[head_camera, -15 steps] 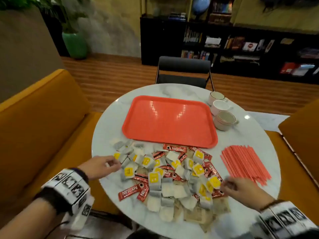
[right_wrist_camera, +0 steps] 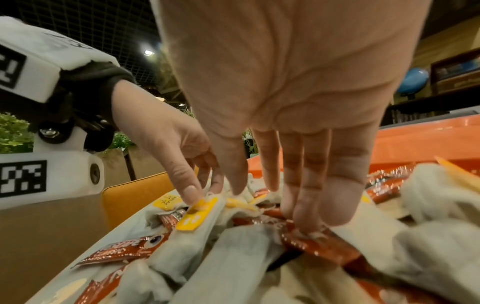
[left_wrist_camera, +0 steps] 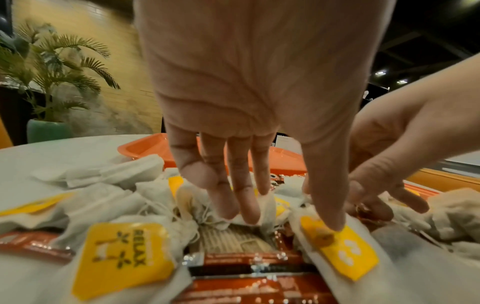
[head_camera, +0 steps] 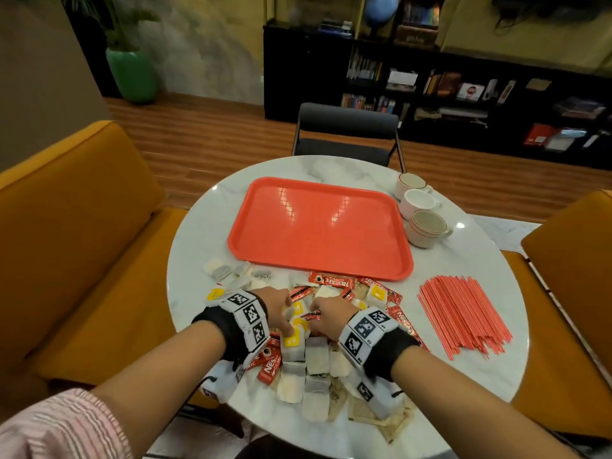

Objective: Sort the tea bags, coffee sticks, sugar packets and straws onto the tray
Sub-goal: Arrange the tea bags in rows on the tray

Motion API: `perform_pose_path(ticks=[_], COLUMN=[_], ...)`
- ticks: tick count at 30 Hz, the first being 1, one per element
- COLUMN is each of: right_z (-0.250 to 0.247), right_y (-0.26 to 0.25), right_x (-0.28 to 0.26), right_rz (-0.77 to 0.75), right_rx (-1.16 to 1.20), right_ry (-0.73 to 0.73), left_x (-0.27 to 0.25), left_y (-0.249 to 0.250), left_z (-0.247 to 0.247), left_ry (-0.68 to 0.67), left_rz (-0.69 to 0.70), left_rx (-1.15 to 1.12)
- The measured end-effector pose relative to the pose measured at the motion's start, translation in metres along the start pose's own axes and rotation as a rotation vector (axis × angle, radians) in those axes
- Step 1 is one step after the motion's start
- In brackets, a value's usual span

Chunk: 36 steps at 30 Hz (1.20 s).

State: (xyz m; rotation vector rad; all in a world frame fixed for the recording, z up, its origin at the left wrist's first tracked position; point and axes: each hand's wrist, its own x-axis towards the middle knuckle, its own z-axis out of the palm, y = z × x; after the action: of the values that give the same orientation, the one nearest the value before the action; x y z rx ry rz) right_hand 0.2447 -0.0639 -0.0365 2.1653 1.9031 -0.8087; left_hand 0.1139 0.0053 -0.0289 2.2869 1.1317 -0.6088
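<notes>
An empty red tray lies at the table's centre. In front of it is a mixed pile of white tea bags with yellow tags, red coffee sticks and brownish sugar packets. Red straws lie in a bundle to the right. Both hands are in the middle of the pile, close together. My left hand reaches down with straight fingers on a crumpled tea bag and its thumb on a yellow tag. My right hand touches a coffee stick with straight fingertips. Neither hand lifts anything.
Three cups stand right of the tray. The round marble table has orange seats on both sides and a dark chair behind it. A few tea bags lie apart at the pile's far left.
Both hands have moved inward from the pile's left and right edges to its middle, and now touch items there side by side.
</notes>
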Motion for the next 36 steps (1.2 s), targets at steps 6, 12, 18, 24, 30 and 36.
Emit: perform_pose_path(ticks=[6,12,18,24,30,36], right_z=[0.013,0.018,0.011,-0.026,-0.069,-0.1], right_y=[0.004,0.0,0.013,0.021,0.019,0.016], right_x=[0.012,0.021,0.01,0.001,0.022,0.073], right_rz=[-0.033,-0.137,-0.197,-0.236,-0.228,-0.201], right_rx=[0.077,0.111,0.378,0.548,0.582,0.624], right_ry=[-0.012,0.009,0.06,0.115,0.138,0.172], left_x=[0.003,0.005,-0.007,-0.017,-0.005,0.035], left_y=[-0.001,-0.001,-0.01,-0.021,-0.031,-0.065], left_z=[0.016,0.018,0.009,-0.02,-0.058,-0.098], left_ry=[0.046,0.061,0.18,0.264,0.246,0.375], left_rz=[0.011,0.104,0.25,0.312,0.23,0.198], left_rx=[-0.05,0.005,-0.342,-0.764,-1.045,-0.651])
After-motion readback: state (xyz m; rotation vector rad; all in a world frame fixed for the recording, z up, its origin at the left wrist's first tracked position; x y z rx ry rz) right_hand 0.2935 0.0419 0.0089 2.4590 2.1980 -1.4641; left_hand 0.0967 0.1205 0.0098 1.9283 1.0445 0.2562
